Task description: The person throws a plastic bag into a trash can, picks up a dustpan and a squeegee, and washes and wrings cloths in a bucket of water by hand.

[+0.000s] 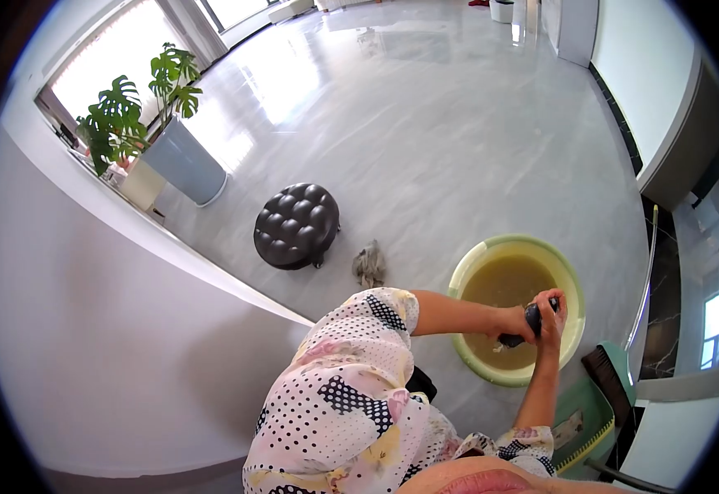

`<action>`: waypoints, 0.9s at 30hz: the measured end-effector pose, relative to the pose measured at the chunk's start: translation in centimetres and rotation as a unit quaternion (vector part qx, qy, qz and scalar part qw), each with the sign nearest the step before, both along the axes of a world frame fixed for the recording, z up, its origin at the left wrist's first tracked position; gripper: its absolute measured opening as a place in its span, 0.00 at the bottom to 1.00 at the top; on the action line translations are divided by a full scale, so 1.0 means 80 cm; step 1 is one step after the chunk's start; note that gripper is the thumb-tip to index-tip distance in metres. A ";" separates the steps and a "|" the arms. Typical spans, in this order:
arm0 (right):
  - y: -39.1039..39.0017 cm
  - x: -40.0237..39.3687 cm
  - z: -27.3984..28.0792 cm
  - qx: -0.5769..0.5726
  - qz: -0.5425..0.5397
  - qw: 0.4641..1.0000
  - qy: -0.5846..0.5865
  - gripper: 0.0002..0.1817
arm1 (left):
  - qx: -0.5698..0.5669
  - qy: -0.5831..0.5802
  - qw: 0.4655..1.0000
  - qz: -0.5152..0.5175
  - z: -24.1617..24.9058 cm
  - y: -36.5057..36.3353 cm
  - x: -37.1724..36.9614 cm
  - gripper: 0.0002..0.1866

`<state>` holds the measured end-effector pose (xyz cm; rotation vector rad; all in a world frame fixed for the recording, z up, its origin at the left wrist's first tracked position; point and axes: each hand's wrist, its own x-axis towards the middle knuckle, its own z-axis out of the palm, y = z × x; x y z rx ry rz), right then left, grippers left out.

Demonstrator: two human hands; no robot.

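Over a pale green basin [575,329] of murky brown water, my left hand [514,323] and my right hand [549,313] are closed around a dark, wet cloth [532,319]. The hands are close together above the right part of the water. The cloth is bunched up, with its lower end sticking out to the left below my left hand. A grey crumpled rag [369,264] lies on the floor left of the basin.
A black tufted stool [297,226] stands left of the rag. Farther left is a plant in a grey-blue pot [186,162]. A green dustpan [583,420] and a broom [610,379] lie right of the basin, near the wall. A white wall [129,329] borders the left.
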<state>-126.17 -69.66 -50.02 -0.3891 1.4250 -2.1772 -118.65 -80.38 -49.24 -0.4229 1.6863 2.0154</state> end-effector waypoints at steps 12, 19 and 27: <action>-0.030 0.051 -0.121 0.036 -0.187 0.959 -0.212 0.10 | -0.559 0.195 0.776 -0.217 -0.054 -0.041 0.020 0.13; 0.012 0.034 -0.084 0.008 -0.051 0.961 -0.272 0.24 | -0.592 0.316 0.721 -0.176 -0.035 -0.030 0.020 0.17; 0.026 0.036 0.033 0.317 0.101 0.800 0.499 0.46 | 0.139 -0.103 0.984 0.047 -0.019 -0.057 -0.015 0.09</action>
